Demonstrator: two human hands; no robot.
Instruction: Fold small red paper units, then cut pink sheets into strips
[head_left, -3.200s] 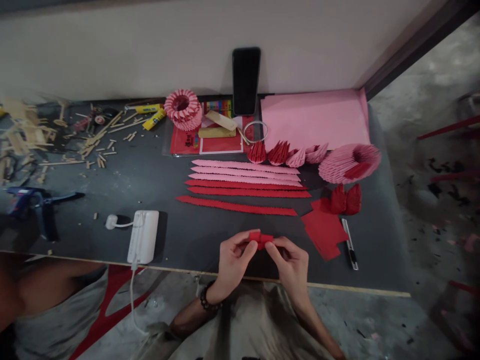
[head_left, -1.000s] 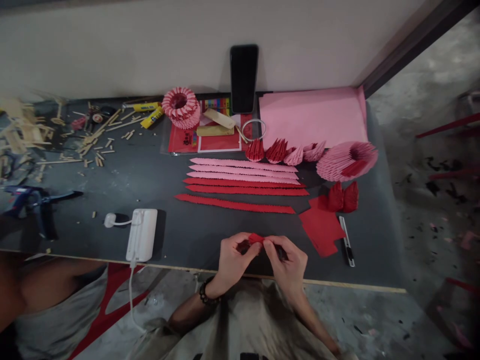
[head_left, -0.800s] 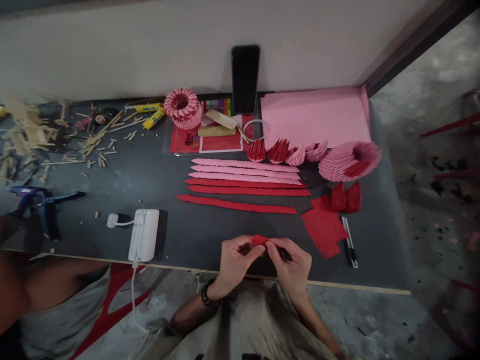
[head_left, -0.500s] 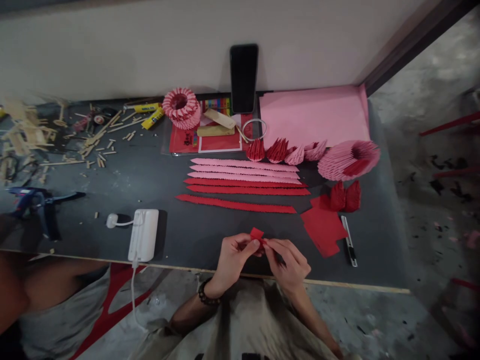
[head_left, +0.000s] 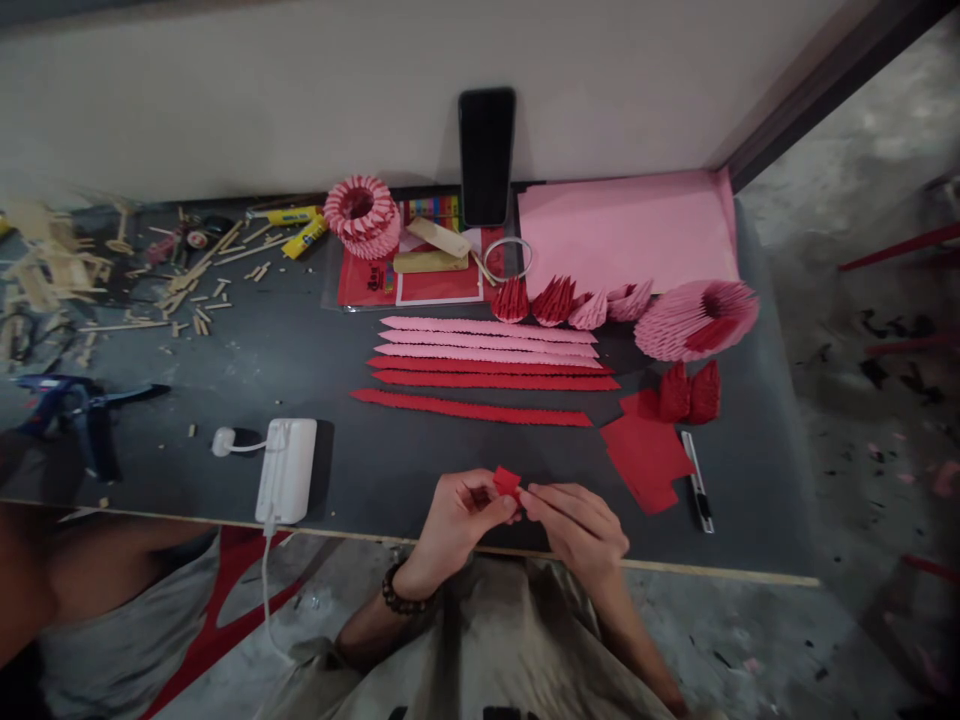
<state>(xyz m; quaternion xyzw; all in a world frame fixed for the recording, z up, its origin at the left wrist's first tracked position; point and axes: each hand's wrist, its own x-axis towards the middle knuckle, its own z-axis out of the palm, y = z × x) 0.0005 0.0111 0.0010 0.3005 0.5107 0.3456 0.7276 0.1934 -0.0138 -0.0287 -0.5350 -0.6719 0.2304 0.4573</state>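
Between my hands, over the table's near edge, is a small folded piece of red paper [head_left: 507,481]. My left hand [head_left: 465,515] pinches it between thumb and fingers. My right hand [head_left: 576,525] has its fingers pressed together at the paper's right side; the fingertips partly hide the lower part. Beyond them lie a red zigzag-edged paper strip [head_left: 472,408], further red strips [head_left: 495,379] and pink strips [head_left: 487,338], side by side. To the right, red paper sheets [head_left: 649,455] lie beside a utility knife [head_left: 697,482].
Folded red pieces [head_left: 690,392], a pink folded-paper ring [head_left: 697,320] and pink sheets [head_left: 630,230] are on the right. A phone [head_left: 487,157] leans on the wall. Left are a white power bank [head_left: 287,470], a blue glue gun [head_left: 82,405] and wooden sticks [head_left: 191,280]. Someone sits at left.
Both hands have shifted slightly down with the red paper. The paper has tilted, and my right fingers have moved a little along its right side.
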